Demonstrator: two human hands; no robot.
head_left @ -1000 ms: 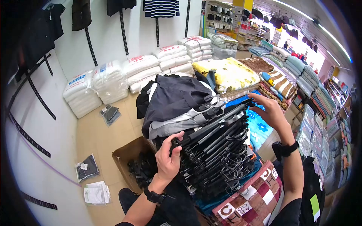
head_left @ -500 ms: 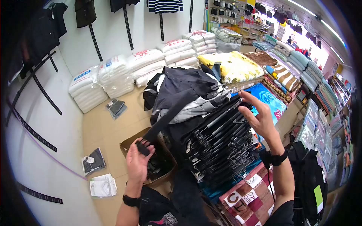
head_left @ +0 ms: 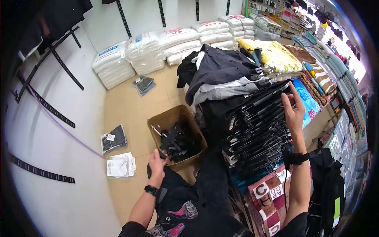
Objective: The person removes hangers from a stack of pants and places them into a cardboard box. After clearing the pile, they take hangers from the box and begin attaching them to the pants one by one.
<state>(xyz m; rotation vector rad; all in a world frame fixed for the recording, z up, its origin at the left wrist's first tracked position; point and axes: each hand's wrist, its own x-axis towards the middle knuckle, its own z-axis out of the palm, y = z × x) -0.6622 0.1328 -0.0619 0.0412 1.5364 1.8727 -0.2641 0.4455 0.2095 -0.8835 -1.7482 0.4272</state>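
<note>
My left hand (head_left: 157, 166) is closed around the end of a black strip (head_left: 170, 138), whose other part reaches over the cardboard box (head_left: 184, 158). Inside that box lies a jumble of black pieces (head_left: 183, 144). My right hand (head_left: 295, 112) is raised over the far right end of the black hangers (head_left: 260, 130), thumb and forefinger apart, fingertips close to a hanger's end. The hangers lie in a dense heap with their metal hooks toward me. Behind them is a pile of dark and grey garments (head_left: 225, 75), some still on hangers.
White plastic-wrapped bundles (head_left: 114, 67) line the wall. Packaged items (head_left: 120, 166) lie on the tiled floor at left. A yellow blanket (head_left: 272, 55) and other folded blankets stand beyond the garments. A lettered red blanket (head_left: 272, 197) is near my right arm, beside a black bag (head_left: 327, 189).
My view has turned left and down. My left hand has lowered the strip from above the garments toward the box. My right hand stays by the hangers' far end.
</note>
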